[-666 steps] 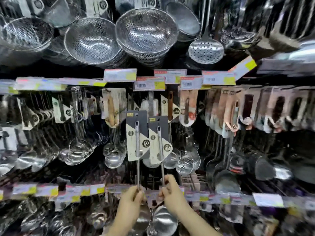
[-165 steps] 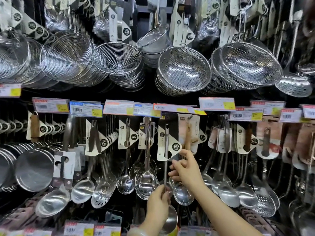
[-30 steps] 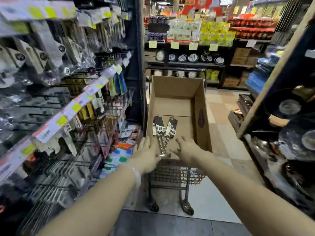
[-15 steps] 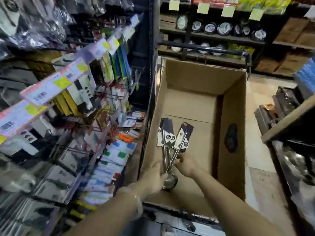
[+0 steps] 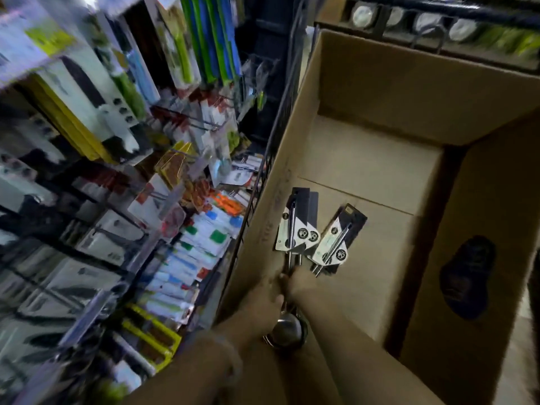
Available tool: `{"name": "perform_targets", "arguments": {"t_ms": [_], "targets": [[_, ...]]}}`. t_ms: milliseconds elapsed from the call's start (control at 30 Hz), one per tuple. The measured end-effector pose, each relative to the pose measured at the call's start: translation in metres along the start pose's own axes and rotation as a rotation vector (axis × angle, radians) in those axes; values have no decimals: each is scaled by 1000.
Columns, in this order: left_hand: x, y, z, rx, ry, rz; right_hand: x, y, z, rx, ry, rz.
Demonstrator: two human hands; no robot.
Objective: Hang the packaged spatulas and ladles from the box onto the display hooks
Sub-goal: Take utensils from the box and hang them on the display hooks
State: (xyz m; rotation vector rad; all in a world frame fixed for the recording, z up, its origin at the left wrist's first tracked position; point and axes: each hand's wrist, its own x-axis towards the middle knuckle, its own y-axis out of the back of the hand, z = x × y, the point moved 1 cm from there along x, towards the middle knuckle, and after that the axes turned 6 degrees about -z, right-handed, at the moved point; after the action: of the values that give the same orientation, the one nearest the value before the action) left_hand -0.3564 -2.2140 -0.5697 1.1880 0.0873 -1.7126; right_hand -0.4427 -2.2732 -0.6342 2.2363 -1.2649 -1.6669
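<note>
1. The left hand (image 5: 264, 298) and right hand (image 5: 299, 283) met low in the cardboard box (image 5: 377, 83), fingers curled around the thin metal handles of the packaged ladles (image 5: 314, 241).
2. Blur hid the fingertips, so the grips seemed closed rather than certain.
3. The ladles' carded ends fanned away beyond the fingers on the box floor; the steel bowls (image 5: 287, 331) lay between the wrists.
4. Left of the box hung blurred display racks (image 5: 117, 171).
</note>
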Motion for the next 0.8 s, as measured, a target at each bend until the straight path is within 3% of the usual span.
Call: {"name": "perform_targets", "arguments": {"t_ms": [267, 367, 633, 733, 800], "targets": [[2, 4, 7, -53, 59, 47, -6, 3, 9, 248, 60, 44], [-5, -2, 13, -109, -13, 70, -20, 9, 11, 446, 135, 67], [-12, 4, 20, -369, -117, 211, -47, 41, -2, 554, 358, -31], [-8, 10, 11, -411, -142, 224, -24, 38, 16, 635, 213, 53], [-5, 11, 8, -416, -145, 211, -11, 30, 25, 512, 103, 107]]}}
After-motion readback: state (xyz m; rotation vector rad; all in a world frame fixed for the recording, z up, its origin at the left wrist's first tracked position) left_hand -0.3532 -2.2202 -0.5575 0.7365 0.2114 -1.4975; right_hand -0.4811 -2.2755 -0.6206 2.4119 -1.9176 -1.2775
